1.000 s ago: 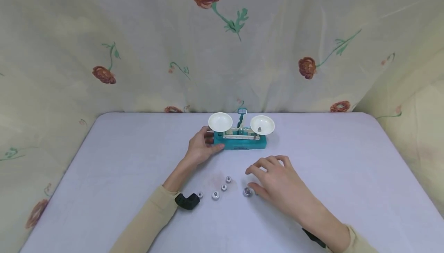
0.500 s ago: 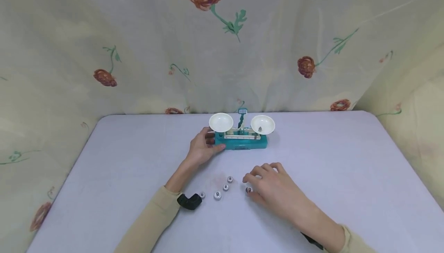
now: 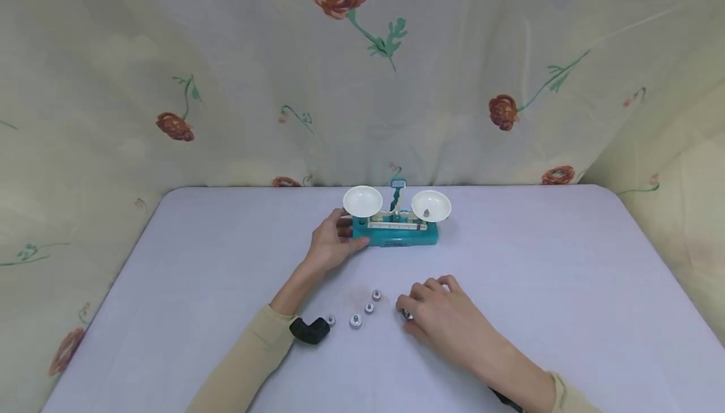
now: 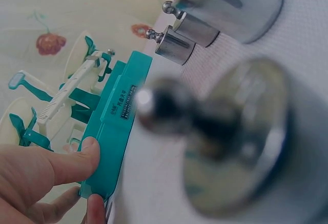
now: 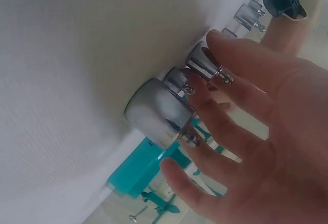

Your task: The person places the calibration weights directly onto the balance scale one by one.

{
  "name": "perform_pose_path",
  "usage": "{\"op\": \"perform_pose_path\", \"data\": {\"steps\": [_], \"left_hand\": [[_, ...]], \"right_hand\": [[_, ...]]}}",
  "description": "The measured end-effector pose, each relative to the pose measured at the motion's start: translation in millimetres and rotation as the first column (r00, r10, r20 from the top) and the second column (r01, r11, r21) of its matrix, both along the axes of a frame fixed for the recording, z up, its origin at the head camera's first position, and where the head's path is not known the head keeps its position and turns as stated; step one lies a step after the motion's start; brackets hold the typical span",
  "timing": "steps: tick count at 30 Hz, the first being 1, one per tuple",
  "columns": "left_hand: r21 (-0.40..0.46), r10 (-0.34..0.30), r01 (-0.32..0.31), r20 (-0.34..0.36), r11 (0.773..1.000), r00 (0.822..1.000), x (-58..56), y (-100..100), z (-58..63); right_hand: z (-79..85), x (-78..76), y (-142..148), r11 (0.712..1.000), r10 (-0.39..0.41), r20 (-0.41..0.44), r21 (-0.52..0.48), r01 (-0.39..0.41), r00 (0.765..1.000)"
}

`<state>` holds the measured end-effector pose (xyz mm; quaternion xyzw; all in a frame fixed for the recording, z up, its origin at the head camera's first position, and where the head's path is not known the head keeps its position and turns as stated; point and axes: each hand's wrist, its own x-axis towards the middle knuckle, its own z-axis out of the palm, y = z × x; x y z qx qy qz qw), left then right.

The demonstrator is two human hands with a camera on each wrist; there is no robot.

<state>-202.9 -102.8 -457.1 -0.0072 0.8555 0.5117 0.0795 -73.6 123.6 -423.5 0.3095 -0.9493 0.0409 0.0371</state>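
The right hand [image 5: 256, 119] curls around a metal weight [image 5: 201, 61].

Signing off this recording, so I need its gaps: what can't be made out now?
Balance beam's scale: head view, too small to read.
Metal weight in the right hand: head view, mostly covered by that hand.
Nearest weight: left wrist view, blurred, close to the lens.
Pan balance: right wrist view, partly blocked by a large weight and the hand.

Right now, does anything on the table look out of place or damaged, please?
A faint pinkish patch shows beside the metal weights, odd against the otherwise plain pale tabletop; possibly a stain. Nothing looks tipped over.
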Motion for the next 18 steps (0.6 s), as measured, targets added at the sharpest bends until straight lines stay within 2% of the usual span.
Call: {"op": "perform_pose_path", "data": {"steps": [7, 18], "left_hand": [[-0.02, 0.001, -0.002, -0.009, 1.0, 1.0, 0.8, 0.4, -0.2], [-0.005, 0.009, -0.009, 0.003, 1.0, 1.0, 1.4, 1.3, 1.4]], "right_hand": [[-1.0, -1.5, -1.5, 1.0, 0.004, 0.02, 0.022, -0.005, 1.0], [-1.3, -1.5, -2.2, 0.999, -0.003, 0.007, 0.038, 0.002, 1.0]]}}
